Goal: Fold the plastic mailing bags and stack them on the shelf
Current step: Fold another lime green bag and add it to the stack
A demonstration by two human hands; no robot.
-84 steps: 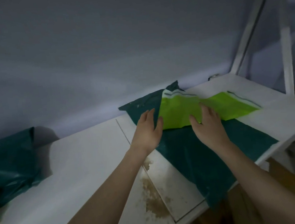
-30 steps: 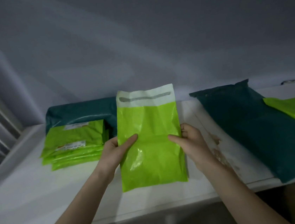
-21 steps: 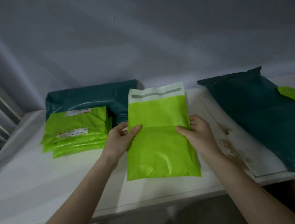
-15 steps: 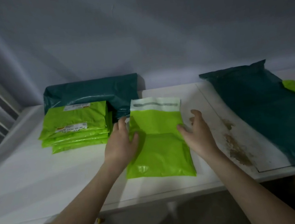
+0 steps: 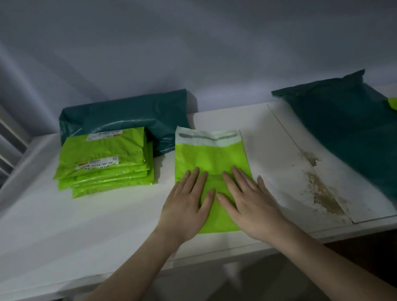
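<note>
- The lime mailing bag (image 5: 212, 163) lies flat on the white shelf (image 5: 102, 225), just right of the folded lime stack (image 5: 106, 163), its long axis running away from the person and its white flap at the far end.
- Left hand (image 5: 186, 207) and right hand (image 5: 250, 199) press its near half, fingers straight, gripping nothing.
- Both hands sit equally near; the fold probably brings the far flap towards them.
- The stack's top label (image 5: 97, 163) seems to read "E034-00 32"; the rest is illegible.
- A dark green bag (image 5: 364, 141) lies well right of the stack.

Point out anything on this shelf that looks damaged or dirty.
The white shelf has a brown, flaky stain right of the lime mailing bag, beside a seam; the surface looks worn or soiled there. Nothing else stands out.
</note>
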